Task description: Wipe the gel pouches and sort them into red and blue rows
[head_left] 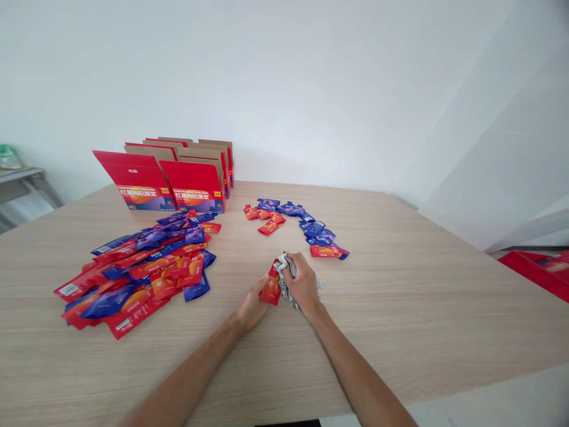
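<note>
A red pouch (pixel 271 290) with an orange print is gripped in my left hand (pixel 252 305), above the middle of the table. My right hand (pixel 303 283) is closed around a bunched grey-and-white striped cloth (pixel 287 279), which presses against the upper right side of that pouch. Part of the cloth hangs out past the right hand's far side. To the left lies a big heap of red and blue pouches (pixel 146 261), overlapping one another. Beyond my hands, a loose curve of small blue pouches (pixel 315 228) and red pouches (pixel 269 220) lies on the tabletop.
Several red printed cartons (pixel 192 185) with raised flaps stand at the back left of the wooden table (pixel 400 296), near the white wall. A red box (pixel 537 270) shows at the far right edge. Another small table (pixel 20 173) is at far left.
</note>
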A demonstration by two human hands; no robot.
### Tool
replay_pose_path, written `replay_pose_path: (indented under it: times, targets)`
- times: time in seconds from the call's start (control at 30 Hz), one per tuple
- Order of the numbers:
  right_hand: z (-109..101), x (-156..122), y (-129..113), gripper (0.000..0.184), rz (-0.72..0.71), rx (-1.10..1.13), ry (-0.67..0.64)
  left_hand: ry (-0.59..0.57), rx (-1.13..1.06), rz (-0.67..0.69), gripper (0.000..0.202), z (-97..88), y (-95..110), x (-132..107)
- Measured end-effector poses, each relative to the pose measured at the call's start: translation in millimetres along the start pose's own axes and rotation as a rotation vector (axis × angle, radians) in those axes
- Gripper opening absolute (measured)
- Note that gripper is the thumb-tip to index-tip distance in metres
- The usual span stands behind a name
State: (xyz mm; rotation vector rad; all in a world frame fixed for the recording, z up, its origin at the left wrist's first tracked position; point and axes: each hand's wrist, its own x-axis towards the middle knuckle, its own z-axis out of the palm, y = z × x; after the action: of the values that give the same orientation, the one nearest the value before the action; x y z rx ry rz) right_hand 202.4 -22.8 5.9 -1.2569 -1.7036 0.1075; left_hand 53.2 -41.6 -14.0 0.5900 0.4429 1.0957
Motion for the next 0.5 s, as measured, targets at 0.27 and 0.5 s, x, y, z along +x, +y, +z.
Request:
replay_pose_path:
  times: [0.27, 0.5]
  targets:
    - [23.3, -19.6, -24.5, 0.024, -0.143, 0.029, -0.392, 0.319, -0.054, 0.021, 0.019, -10.4, 21.5, 5.9]
    - [13.7, -11.0, -15.6, 0.022, -0.056, 0.017, -0.224, 0.191, -0.02, -0.005, 0.015, -8.0, 12.4, 4.5]
